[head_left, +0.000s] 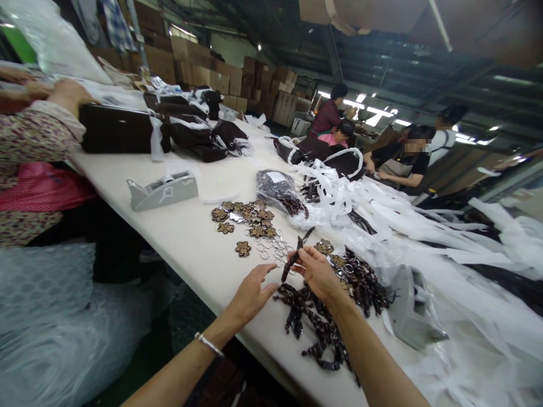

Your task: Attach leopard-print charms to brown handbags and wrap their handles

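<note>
Between the thumb and fingers of my right hand (318,271) is a dark brown patterned strap (291,264), held slanting above the table. My left hand (255,289) hovers just to its left, thumb and fingers apart, with nothing visible in it. Below both hands lies a tangle of similar dark straps (316,325). Silver split rings (271,247) are scattered just beyond my fingers. Farther off sit several flower-shaped leopard-print charms (250,212), and another charm (324,246) lies beside my right hand. A second heap of dark straps (367,282) is right of my right wrist.
A grey tape dispenser (163,191) stands at the left table edge, another dispenser (413,308) at the right. A plastic bag of dark pieces (278,186) lies behind the charms. White strips (382,209) cover the right side. Dark handbags (123,129) stand near a co-worker's arm (42,127).
</note>
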The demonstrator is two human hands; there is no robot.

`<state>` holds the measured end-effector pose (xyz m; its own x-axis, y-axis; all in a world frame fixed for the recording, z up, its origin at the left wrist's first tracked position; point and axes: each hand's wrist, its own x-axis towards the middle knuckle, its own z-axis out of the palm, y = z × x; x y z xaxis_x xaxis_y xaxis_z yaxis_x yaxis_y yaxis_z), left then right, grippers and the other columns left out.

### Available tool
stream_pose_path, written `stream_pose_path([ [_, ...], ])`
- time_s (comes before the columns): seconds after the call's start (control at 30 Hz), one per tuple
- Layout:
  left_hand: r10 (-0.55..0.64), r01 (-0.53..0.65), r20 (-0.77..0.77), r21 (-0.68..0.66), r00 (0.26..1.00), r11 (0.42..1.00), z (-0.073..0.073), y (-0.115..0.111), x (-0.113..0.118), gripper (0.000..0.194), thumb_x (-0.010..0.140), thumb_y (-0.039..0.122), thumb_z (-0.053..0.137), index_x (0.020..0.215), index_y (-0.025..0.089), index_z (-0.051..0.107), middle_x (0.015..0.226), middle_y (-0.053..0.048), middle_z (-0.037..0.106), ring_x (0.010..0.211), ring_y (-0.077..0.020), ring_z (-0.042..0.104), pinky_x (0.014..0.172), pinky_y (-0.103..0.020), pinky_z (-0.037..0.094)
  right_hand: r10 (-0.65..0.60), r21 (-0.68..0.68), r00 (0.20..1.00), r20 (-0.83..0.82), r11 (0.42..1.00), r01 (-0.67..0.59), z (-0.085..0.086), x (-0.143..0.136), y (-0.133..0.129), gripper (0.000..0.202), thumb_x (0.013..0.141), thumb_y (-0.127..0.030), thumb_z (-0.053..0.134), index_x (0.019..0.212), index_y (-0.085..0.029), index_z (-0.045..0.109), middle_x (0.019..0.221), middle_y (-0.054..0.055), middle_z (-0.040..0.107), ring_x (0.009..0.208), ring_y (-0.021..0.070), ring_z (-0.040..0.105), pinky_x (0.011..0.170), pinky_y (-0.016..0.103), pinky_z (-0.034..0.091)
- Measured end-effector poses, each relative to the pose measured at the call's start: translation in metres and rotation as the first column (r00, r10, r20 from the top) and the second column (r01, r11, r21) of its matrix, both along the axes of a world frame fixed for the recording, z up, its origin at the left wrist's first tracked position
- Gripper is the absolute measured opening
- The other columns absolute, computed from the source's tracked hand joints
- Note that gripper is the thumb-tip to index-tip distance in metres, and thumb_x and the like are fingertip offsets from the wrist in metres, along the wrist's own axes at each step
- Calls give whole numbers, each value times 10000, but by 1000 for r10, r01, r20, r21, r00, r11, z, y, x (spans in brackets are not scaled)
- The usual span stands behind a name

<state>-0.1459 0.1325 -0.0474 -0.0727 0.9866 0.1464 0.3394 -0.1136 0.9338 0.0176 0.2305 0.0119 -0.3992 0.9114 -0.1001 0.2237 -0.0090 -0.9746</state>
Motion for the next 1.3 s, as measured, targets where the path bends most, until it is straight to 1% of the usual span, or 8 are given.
stream_pose_path([
  [0.13, -86, 89, 171, -6, 981, 996, 4, -1, 11, 336, 885, 266, 522, 1203, 167, 560, 1176, -90, 644, 1064, -234, 594, 933, -380, 488, -85, -325, 903, -420, 944, -63, 13, -6, -20, 266, 793, -422, 693, 885, -210, 561, 1016, 50, 693, 898, 164, 646, 791, 316, 525],
  [0.27, -119, 130, 141, -74, 983, 989, 1, -6, 7, 236, 905, 257, 483, 1106, 177, 576, 961, -41, 678, 816, -182, 636, 767, -310, 527, -135, -340, 892, -431, 940, -22, 11, 0, -28, 254, 791, -415, 706, 870, -211, 576, 991, 49, 696, 884, 168, 646, 769, 313, 530],
  [0.37, 46, -38, -233, 41, 971, 998, -6, -4, -14, 340, 854, 172, 558, 1192, 205, 565, 1153, -71, 641, 1017, -219, 601, 928, -362, 479, -139, -240, 963, -231, 967, 82, -5, 10, -26, 314, 780, -491, 673, 853, -211, 551, 957, 59, 699, 843, 178, 655, 739, 332, 545],
  [0.47, 201, -134, -589, 156, 783, 979, -14, 13, -48, 363, 859, 119, 546, 1214, 187, 577, 1307, -113, 573, 1252, -275, 467, 1049, -443, 386, -98, -57, 989, 111, 993, 104, -22, 18, -21, 333, 813, -538, 561, 831, -206, 548, 877, 60, 695, 746, 177, 653, 648, 325, 545],
  [0.63, 45, 21, -784, 74, 619, 997, -22, 46, -95, 308, 884, 193, 571, 1188, 203, 613, 1318, -99, 586, 1209, -263, 521, 1020, -393, 411, -106, 148, 896, 431, 988, 45, -39, 18, -14, 141, 728, -330, 648, 687, -207, 593, 631, 11, 619, 589, 181, 567, 589, 316, 454],
  [0.83, 3, 85, -773, 74, 635, 994, -16, 55, -104, 145, 920, 213, 528, 972, 176, 658, 1021, -98, 689, 964, -223, 602, 870, -327, 456, -144, 335, 804, 577, 939, -73, -44, 11, -17, 106, 749, -222, 613, 848, -202, 646, 786, 63, 655, 786, 249, 590, 814, 407, 431],
  [1.0, 68, 7, -709, 103, 702, 995, -1, 57, -107, 233, 963, 236, 428, 869, 154, 625, 861, -107, 679, 863, -219, 615, 800, -319, 446, -146, 428, 843, 517, 897, -107, -31, 1, -25, 238, 802, -258, 583, 1027, -217, 649, 1077, 102, 633, 1088, 289, 532, 1009, 441, 357],
  [1.3, -52, 58, -467, -2, 883, 998, -11, 35, -40, 336, 981, 357, 353, 842, 183, 605, 620, 33, 650, 508, -109, 605, 500, -194, 425, 39, 106, 982, 185, 993, -60, -40, -29, -35, 308, 760, -361, 653, 1008, -182, 688, 919, 48, 717, 787, 195, 661, 714, 317, 538],
])
